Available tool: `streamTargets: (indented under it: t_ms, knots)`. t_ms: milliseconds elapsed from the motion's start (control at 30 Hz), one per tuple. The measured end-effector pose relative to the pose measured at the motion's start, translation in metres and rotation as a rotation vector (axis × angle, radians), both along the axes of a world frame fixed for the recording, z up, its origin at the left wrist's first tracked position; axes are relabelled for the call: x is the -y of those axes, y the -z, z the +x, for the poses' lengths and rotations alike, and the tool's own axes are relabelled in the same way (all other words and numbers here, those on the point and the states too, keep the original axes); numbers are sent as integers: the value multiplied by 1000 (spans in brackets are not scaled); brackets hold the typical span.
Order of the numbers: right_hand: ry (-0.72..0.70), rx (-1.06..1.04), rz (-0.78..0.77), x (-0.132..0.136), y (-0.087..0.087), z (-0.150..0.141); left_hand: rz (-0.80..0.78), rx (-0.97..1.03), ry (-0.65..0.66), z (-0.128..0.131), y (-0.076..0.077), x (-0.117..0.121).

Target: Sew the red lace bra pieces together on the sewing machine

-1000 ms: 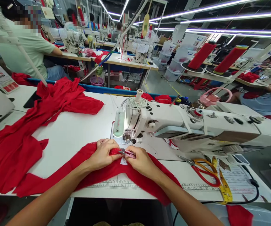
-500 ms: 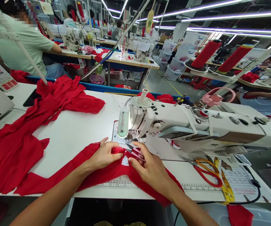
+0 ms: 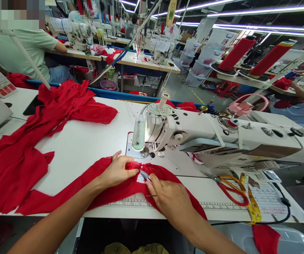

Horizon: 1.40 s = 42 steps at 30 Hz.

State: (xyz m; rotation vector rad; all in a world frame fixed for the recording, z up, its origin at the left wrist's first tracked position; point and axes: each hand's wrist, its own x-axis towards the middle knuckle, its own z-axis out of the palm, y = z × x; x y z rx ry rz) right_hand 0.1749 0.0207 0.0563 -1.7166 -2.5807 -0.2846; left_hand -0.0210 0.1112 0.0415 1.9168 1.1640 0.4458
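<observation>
My left hand [image 3: 118,171] pinches the upper edge of a red fabric piece [image 3: 101,192] in front of the sewing machine. A small white patch [image 3: 140,177] shows on the red cloth, just right of my left fingertips. In my right hand [image 3: 167,194] is a pair of thread snips [image 3: 144,175], closed in my fingers, with the blades pointing up and left over the white patch. My palm hides most of the snips' handles. The machine's needle area [image 3: 148,152] lies just beyond both hands, apart from the cloth.
A heap of red fabric [image 3: 35,141] covers the table's left side. Orange-and-red scissors [image 3: 232,190], a yellow tape measure [image 3: 253,206] and papers lie at right. A ruler strip [image 3: 215,206] runs along the front edge. A co-worker [image 3: 17,53] sits beyond, at left.
My right hand has turned over the snips, so their pink handles are now covered by my fingers. The blades have come lower, over the white patch. My left hand keeps its pinch.
</observation>
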Motion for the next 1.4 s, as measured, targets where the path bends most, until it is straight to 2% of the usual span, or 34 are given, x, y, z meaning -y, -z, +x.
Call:
streamTargets:
  t_ms: [433,633,833,1000,1167,1400]
  knots:
    - [13,64,-33,-1,1,-4,-5,-34,13,0,-1,1]
    - [-50,128,84,1,5,-5,2,-39,34,0,0,1]
    - [-49,75,160,0,11,-2,7,-44,40,-1,0,2]
    - [-21,16,58,-2,8,-2,62,-44,57,-3,2,2]
    - [-3,42,-14,-4,7,-3,128,-11,43,-5,3,2]
    - [18,65,-80,-5,5,-6,223,-44,21,-5,14,5]
